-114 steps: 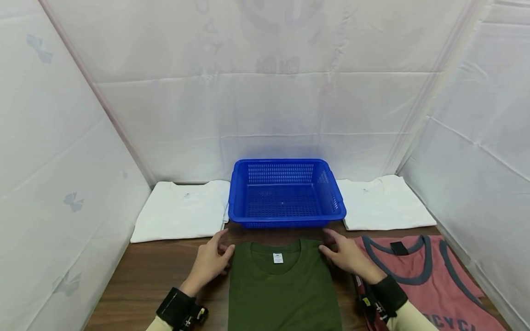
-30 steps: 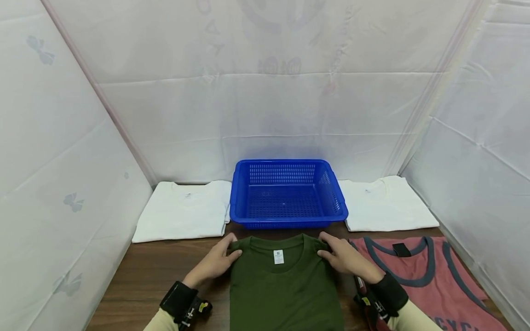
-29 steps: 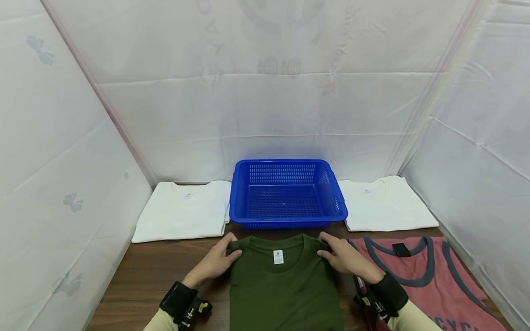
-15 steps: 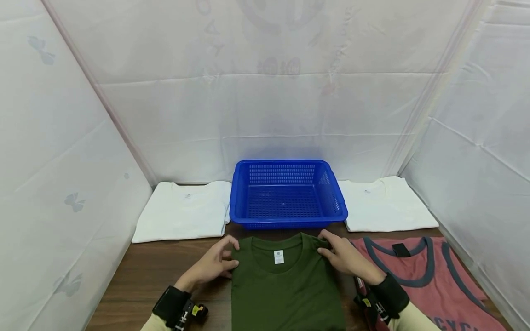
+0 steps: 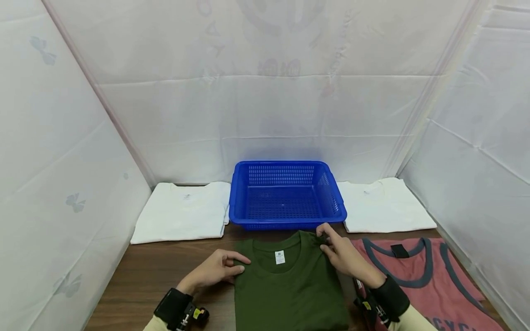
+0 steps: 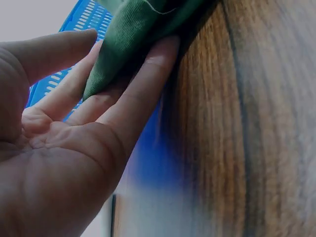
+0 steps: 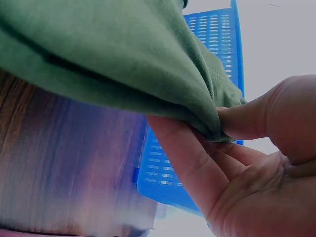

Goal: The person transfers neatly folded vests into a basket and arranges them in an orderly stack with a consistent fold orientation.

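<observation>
wood-grain table (image 5: 153,271) | green cloth shirt (image 5: 290,294) | right grip (image 5: 344,255) pinching creased shoulder (image 5: 311,241)

The head view is cutting off the green shirt (image 5: 291,296) at six o'clock, the pink shirt (image 5: 449,292) near five; the label (image 5: 279,257) is bearing unreadably small print.
</observation>
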Demonstrator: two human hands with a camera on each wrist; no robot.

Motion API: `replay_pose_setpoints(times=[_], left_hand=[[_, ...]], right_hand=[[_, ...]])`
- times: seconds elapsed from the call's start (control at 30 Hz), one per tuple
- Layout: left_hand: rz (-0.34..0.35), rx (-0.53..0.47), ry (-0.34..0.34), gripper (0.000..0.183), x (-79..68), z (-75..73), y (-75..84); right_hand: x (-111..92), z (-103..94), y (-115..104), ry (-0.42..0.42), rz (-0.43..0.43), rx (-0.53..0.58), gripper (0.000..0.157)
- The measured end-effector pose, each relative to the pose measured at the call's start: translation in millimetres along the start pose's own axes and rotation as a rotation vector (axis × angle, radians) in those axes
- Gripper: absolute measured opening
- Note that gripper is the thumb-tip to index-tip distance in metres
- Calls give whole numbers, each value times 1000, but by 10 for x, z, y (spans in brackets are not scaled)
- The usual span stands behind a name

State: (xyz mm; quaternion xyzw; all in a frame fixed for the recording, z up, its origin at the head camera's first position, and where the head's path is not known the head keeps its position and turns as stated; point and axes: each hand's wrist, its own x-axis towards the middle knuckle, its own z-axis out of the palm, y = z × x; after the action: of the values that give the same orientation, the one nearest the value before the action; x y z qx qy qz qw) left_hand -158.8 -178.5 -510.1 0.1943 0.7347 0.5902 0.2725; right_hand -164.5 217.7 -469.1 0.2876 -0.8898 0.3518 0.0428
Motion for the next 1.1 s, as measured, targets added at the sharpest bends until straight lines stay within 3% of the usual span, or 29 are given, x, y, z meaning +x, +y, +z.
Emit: replay_pose_setpoints(times=[0.17,0.47,0.73,1.1], left_hand=[[-15,-55,38,30,-21,34,14],[35,-37,97,30,-91,22,133],[74,28,131,30,-159,-19,304],[101,173,198,27,-217,-91,649]], right_hand=[[-13,-18,-3,39,-27,8,33],[-54,-116,-29,46,-9,78,31],[-42,-205,-103,84,-37,92,34],[53,-387,-226,101,33,128,36]])
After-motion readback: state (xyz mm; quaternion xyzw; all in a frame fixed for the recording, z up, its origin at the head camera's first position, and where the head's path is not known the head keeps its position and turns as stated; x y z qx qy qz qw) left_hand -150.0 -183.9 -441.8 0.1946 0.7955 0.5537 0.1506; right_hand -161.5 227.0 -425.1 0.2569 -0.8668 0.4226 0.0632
